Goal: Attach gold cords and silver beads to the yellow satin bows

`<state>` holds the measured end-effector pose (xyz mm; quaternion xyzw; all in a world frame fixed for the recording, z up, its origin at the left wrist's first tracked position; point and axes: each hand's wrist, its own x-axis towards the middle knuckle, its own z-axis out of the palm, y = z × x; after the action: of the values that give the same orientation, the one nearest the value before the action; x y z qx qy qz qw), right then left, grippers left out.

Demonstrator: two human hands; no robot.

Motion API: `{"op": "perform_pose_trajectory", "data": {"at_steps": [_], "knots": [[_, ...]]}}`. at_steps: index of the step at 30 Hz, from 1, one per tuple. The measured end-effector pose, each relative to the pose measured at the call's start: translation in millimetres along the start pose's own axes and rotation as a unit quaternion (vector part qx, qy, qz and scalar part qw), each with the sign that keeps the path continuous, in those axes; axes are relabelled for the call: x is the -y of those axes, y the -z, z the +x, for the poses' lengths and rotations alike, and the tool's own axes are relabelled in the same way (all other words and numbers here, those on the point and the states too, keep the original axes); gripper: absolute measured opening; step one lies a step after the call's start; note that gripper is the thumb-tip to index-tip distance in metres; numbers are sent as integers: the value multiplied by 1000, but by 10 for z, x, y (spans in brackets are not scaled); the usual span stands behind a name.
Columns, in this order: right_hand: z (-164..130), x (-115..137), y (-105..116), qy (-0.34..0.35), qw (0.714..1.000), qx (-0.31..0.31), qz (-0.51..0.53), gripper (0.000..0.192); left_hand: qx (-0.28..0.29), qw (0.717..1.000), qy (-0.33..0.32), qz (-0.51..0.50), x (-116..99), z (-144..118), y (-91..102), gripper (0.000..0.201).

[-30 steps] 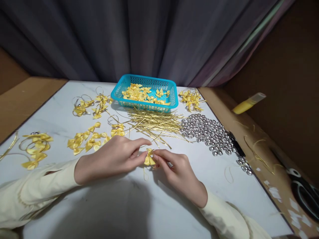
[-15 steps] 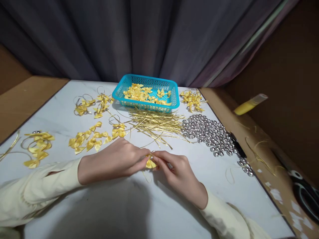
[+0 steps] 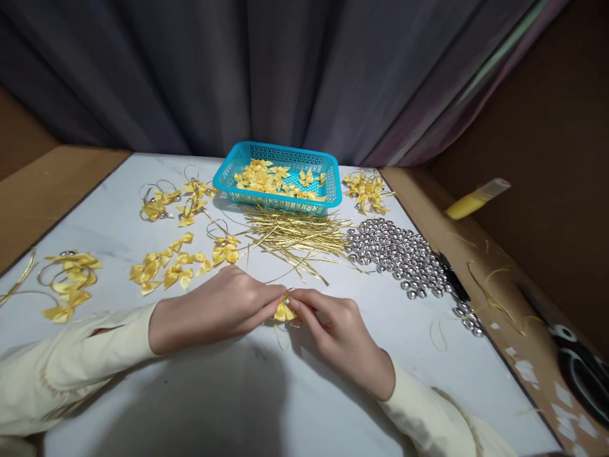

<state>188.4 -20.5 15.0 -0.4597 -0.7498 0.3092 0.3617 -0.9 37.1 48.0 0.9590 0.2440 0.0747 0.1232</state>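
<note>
Mid-worktop (image 3: 404, 336), a yellow bow (image 3: 284, 313) is pinched between the closed fingertips of the left hand (image 3: 221, 308) and the right hand (image 3: 340, 333), presumably for steadiness. Beyond, gold cords (image 3: 299, 231) are heaped within reach; near the back edge, loose bows (image 3: 259, 179) are contained by a blue basket (image 3: 290, 154).

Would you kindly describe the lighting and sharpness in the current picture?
In the head view, a broad soft shadow lies on the near tabletop; there too, silver pieces glint, the curtain looks dim, scissors at the right edge look stretched and soft, and the pinched yellow bow shows little fine detail.
</note>
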Motion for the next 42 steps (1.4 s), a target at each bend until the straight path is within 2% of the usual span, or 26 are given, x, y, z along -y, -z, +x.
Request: {"op": "perform_pose_trajectory", "data": {"at_steps": [4,8,13,24,31,37,40,42], "knots": [[-17,4,15,-7,1000,5,4,19,-39,999,-10,10,4,7,7,26],[-27,5,20,-10,1000,-5,0,29,-78,997,-23,10,3,6,12,27],[-30,-16,6,65,995,-7,-81,23,-128,991,-40,24,15,2,0,24],[-39,-47,6,200,948,-35,-243,28,-151,988,-36,10,21,18,-7,26],[-44,-69,14,210,941,-25,-263,30,-150,988,-19,15,25,9,-13,28],[-47,-87,54,187,946,-16,-264,29,-148,988,-15,30,42,10,-16,26],[-45,-92,42,156,954,-24,-255,26,-134,991,-5,13,35,14,-9,28],[-37,-103,13,110,965,-27,-236,25,-97,995,23,-21,26,23,-5,29]]}}
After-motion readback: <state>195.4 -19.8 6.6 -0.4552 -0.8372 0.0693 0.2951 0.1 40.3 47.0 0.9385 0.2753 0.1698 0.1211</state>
